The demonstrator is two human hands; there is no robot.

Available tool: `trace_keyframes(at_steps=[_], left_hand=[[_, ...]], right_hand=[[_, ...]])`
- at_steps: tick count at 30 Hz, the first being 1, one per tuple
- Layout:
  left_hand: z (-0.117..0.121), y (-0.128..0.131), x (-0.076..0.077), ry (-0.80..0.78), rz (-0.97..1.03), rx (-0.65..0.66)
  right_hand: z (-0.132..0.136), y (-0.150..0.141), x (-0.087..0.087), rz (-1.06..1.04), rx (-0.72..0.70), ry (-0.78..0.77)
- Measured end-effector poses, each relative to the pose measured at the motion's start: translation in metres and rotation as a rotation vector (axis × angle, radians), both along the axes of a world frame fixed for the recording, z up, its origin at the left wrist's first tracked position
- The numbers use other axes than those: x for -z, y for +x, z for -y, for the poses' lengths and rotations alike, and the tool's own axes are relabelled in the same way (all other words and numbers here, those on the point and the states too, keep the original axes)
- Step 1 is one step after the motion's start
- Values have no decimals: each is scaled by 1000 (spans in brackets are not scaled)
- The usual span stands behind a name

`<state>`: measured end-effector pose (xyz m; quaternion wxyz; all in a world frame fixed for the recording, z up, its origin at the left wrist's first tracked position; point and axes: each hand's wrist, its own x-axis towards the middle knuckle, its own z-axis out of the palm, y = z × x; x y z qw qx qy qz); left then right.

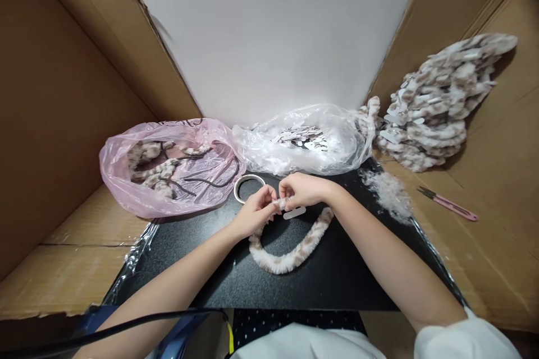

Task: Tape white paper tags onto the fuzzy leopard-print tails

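Note:
Both my hands meet over the middle of the black table, pinching one end of a fluffy white-and-brown furry band (290, 261). The rest of the band curves down toward me and lies on the table in a loop. My left hand (259, 210) is closed on the band from the left. Close against it, my right hand (303, 190) is closed on the same part from the right. A small pale tag (294, 213) hangs just below my right fingers. The exact spot between my fingertips is partly hidden. A roll of tape (236, 189) lies behind my left hand.
A pink plastic bag (115, 179) with furry pieces and dark bands lies back left. Beside it, a clear bag (261, 151) holds pale tags. At right are a pile of furry bands (442, 101), loose fluff (389, 193) and pink-handled snips (452, 206). Cardboard walls (63, 67) flank the black table (202, 269).

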<state>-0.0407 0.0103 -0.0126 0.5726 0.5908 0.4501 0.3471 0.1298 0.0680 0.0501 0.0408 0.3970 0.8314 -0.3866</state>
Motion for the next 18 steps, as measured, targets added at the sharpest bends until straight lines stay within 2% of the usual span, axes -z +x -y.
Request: trace_keyframes(at_steps=[9,14,18], left_hand=[[2,-5,-1,427,-426,-3],[3,-4,-1,540,-510,29],[4,-3,-2,700,-515,39]], right_hand=[[-2,3,0,10,13,66],[-3,7,-3,43,41,79],[-4,9,-5,153,77,120]])
